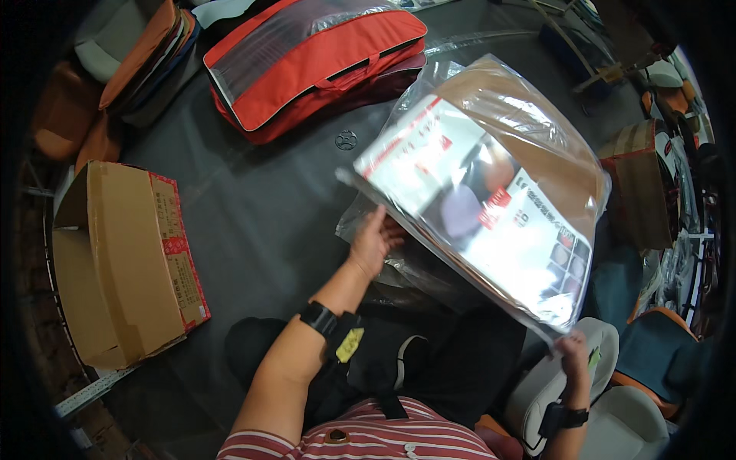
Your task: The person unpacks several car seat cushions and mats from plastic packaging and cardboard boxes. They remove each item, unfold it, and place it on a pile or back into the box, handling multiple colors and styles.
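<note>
A clear plastic bag holds a tan padded piece point(494, 80), perhaps a seat cushion or cover, and a large printed card insert point(443, 195). The insert bears writing and pictures. My right hand point(572, 348) pinches the bag's near right corner. Below the bag's left edge, my left hand point(372, 244) has its palm up and fingers spread, close to the plastic; whether it touches cannot be made out. More loose clear plastic point(402, 270) lies under the bag, partly hidden by it.
Beyond the bag, a red zippered case point(333, 69) with a clear top lies on the dark surface point(264, 190). A cardboard box point(129, 264) stands at left, near stacked coloured pads point(149, 63). Another carton point(638, 184) and grey cushions point(563, 368) are at right.
</note>
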Motion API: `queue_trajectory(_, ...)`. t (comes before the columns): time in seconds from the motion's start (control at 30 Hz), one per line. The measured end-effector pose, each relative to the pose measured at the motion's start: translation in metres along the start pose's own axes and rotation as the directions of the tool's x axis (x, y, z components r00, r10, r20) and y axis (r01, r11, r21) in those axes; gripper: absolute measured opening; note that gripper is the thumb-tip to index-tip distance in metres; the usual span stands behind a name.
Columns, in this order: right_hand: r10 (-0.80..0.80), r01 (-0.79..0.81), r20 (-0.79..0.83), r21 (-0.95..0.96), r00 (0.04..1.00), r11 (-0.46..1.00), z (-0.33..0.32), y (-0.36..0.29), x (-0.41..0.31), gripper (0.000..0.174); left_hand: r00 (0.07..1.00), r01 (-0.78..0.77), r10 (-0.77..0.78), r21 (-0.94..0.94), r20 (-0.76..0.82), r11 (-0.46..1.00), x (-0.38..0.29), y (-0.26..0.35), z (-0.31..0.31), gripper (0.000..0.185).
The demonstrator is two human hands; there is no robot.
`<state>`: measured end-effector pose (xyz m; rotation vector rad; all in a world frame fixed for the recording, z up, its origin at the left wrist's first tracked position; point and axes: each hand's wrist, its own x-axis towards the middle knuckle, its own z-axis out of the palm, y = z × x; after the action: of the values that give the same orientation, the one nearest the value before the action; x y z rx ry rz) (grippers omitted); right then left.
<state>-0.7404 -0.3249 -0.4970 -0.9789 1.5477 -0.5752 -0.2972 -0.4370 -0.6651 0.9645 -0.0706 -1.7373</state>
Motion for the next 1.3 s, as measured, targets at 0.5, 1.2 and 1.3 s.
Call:
queue_trajectory(0.5, 0.003, 0.066, -0.159, 0.429, 0.987, 0.901, 0.158, -0.022, 0.065, 0.019, 0.998, -0.058, 0.053, 0.414, 0.023, 0.908, -0.024, 0.007, -0.018, 0.027)
queue_trajectory(1.2, 0.081, -0.204, 0.199, 0.742, 0.977, 0.638, 0.323, -0.021, 0.138, 0.023, 0.985, -0.162, 0.162, 0.655, 0.062, 0.738, -0.051, 0.013, -0.002, 0.021)
queue_trajectory(1.3, 0.109, -0.112, 0.058, 0.799, 0.992, 0.591, 0.281, -0.014, 0.131, 0.024, 0.965, -0.202, 0.262, 0.623, -0.005, 0.756, -0.051, 0.028, 0.001, 0.018)
